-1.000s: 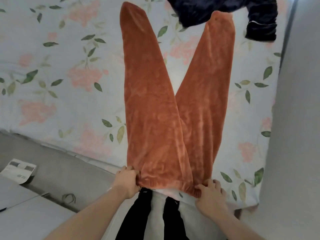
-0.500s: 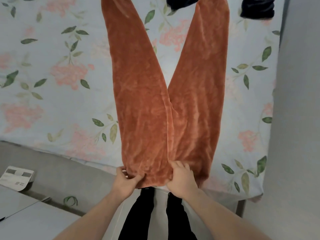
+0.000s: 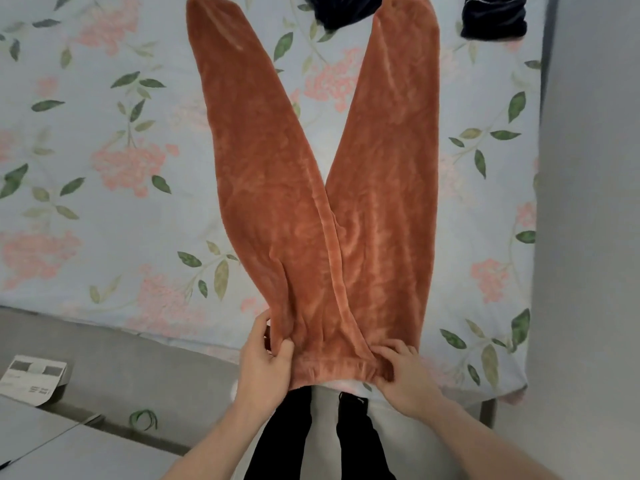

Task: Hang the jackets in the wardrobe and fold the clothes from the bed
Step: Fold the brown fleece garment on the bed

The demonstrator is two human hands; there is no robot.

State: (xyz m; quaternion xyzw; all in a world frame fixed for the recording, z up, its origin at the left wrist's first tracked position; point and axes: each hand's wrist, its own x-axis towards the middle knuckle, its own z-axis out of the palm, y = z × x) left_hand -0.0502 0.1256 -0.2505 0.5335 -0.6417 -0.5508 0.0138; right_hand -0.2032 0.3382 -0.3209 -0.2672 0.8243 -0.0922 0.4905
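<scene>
Two hands at the waistband of the orange trousers [image 3: 311, 209], which lie flat on the bed [image 3: 104, 168]: my left hand [image 3: 265, 362] pinches one corner, my right hand [image 3: 401, 372] pinches the other. Risk: plush fabric may slide and skew the fold.

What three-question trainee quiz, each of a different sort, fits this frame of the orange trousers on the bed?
1. True or false: the orange trousers lie with both legs pressed together.
2. Which part does the left hand grip? A) a leg cuff B) the waistband corner C) the dark garment
3. Fill in: the right hand holds the trousers' ____ near the edge of the floral bedsheet.

Key: 1 false, the legs spread in a V. 2 B. 3 waistband.
</scene>
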